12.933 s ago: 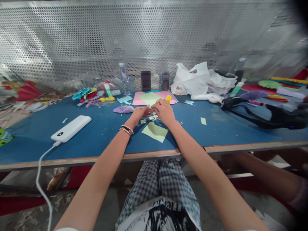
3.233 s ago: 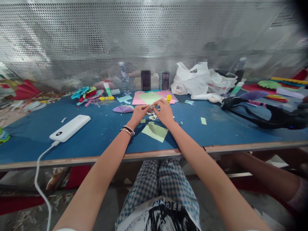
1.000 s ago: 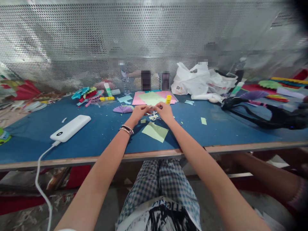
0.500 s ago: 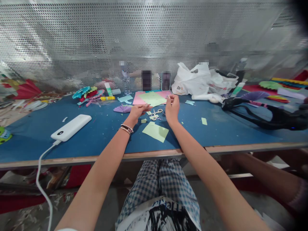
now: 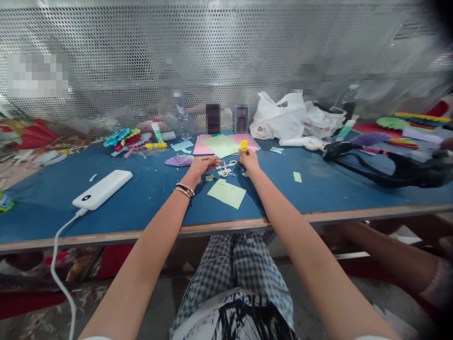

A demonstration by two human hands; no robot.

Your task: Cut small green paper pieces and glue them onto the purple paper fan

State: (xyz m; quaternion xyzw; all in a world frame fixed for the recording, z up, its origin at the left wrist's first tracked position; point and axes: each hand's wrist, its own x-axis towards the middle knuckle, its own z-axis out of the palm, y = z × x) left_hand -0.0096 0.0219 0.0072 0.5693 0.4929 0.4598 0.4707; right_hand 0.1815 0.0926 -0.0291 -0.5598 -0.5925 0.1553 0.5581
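Observation:
My right hand (image 5: 249,160) grips a yellow glue stick (image 5: 244,145), which stands upright in its fingers at the near edge of the pink and green paper sheets (image 5: 221,146). With fingers stretched out, my left hand (image 5: 203,166) rests low over the table beside the purple folded paper fan (image 5: 179,160). Between the two hands lie scissors with pale handles (image 5: 224,173), with small green paper scraps around them. Closer to me is a light green paper piece (image 5: 227,193), flat on the table.
A white power bank (image 5: 103,189) with a cable lies left. Behind are two phones (image 5: 213,119), a clear bottle (image 5: 183,123) and white plastic bags (image 5: 278,118). A black strapped device (image 5: 385,165) lies right, near another person's arm (image 5: 389,264). Colourful paper pieces (image 5: 129,139) sit back left.
A yellow glue stick now shows upright in my right hand, where none was visible before. That hand has turned and shifted slightly nearer. My left hand stays almost in place.

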